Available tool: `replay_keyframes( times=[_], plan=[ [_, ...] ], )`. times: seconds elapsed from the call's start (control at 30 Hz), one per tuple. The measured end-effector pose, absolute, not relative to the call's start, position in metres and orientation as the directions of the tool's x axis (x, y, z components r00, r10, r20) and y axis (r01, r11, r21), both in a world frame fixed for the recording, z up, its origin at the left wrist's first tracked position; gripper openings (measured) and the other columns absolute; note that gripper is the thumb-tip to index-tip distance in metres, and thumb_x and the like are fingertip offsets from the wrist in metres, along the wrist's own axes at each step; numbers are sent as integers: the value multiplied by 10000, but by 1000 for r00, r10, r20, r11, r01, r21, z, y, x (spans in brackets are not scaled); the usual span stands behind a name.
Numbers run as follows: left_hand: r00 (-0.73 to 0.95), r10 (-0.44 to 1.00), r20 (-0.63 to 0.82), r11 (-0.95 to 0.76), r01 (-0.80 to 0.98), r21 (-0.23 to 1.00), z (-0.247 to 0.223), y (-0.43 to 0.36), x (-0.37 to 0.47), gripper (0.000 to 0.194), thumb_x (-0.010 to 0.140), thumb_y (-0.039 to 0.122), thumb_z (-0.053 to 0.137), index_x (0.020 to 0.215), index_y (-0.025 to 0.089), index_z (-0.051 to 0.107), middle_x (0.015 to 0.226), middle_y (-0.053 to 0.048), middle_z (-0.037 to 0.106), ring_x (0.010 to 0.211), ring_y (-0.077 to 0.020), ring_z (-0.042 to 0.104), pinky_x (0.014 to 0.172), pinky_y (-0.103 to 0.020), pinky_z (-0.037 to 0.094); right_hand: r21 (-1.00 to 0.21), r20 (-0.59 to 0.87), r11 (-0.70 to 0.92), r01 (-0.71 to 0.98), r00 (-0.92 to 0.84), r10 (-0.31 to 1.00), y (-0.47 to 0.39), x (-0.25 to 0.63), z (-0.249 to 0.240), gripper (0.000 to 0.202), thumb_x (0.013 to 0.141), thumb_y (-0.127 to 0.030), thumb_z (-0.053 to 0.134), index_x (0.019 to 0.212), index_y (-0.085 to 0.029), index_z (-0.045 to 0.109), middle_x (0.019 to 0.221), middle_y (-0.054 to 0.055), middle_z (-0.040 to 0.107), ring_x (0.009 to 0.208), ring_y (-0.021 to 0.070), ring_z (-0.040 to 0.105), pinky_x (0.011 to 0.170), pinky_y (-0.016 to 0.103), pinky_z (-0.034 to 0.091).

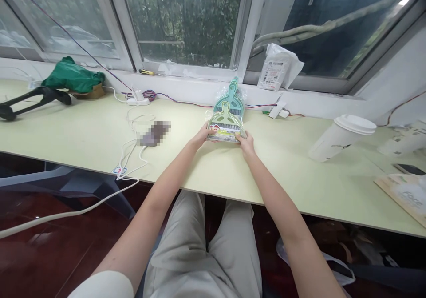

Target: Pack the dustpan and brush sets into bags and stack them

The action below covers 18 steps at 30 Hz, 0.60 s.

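Between my hands is a small light-green dustpan (229, 117) with a brush, wrapped in clear plastic with a printed label. My left hand (202, 134) grips its left lower edge, thumb on the front. On the opposite edge, my right hand (245, 142) holds it the same way. Right behind it, a teal dustpan set (232, 97) in clear wrap leans near the wall under the window; its lower part is hidden by the green one.
A paper cup (342, 136) with a white lid stands to the right, near a phone (408, 169). White cables (128, 153) run over the table's left part and its front edge. Along the wall sit a power strip (138, 100), a green bag (71, 76) and a white package (278, 69).
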<state>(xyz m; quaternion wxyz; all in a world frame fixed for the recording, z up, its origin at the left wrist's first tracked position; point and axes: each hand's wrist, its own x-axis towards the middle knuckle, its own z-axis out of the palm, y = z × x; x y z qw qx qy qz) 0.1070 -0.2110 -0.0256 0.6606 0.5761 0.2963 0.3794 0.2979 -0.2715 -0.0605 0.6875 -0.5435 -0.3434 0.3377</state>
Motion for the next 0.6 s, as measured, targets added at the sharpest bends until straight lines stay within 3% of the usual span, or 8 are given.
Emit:
replay_keyframes(
  times=[0.07,0.13,0.2,0.33,0.47,0.6],
  plan=[
    [483,869,106,-17,-185,983,-20,-216,109,897,673,307,727,1440,299,262,1319,-110,545,946,-238,656,827,-416,539,-953,-55,104,-286,497,866,-271,301,-59,284,613,-191,731,872,-154,619,804,-3,655,736,130,624,677,266,550],
    [471,849,238,-135,-242,961,-11,-222,108,821,728,404,697,1437,318,291,1346,-85,521,1088,-245,602,909,-428,498,-921,-103,111,-373,509,855,-272,305,-55,250,601,-138,724,823,-170,614,747,-29,659,664,106,619,633,241,551],
    [531,763,368,-280,-242,929,-2,-226,105,755,698,449,727,1377,308,426,1335,-76,528,1195,-261,530,982,-432,444,-895,-113,142,-424,522,845,-274,308,-49,258,613,-112,702,833,-195,596,755,-45,670,649,98,629,615,236,557],
    [638,611,468,-548,-85,832,9,-225,97,624,491,346,872,1080,235,698,1248,-92,560,1220,-295,482,1055,-415,372,-863,-117,168,-477,511,852,-278,312,-38,236,647,-111,662,817,-218,539,759,-63,672,649,91,639,612,226,555],
    [540,685,489,-530,-90,843,4,-217,96,317,610,384,803,854,187,757,1117,-101,603,1102,-269,553,970,-390,444,-860,-52,202,-469,474,879,-282,312,-31,258,653,-160,681,814,-229,492,796,-70,669,684,91,640,638,233,552],
    [414,806,423,-406,-133,904,-1,-215,103,302,736,430,689,856,157,744,1034,-97,633,935,-231,614,812,-368,511,-881,25,239,-407,466,884,-286,306,-26,335,610,-192,726,811,-230,462,829,-62,661,726,107,635,668,261,548]
  ],
)
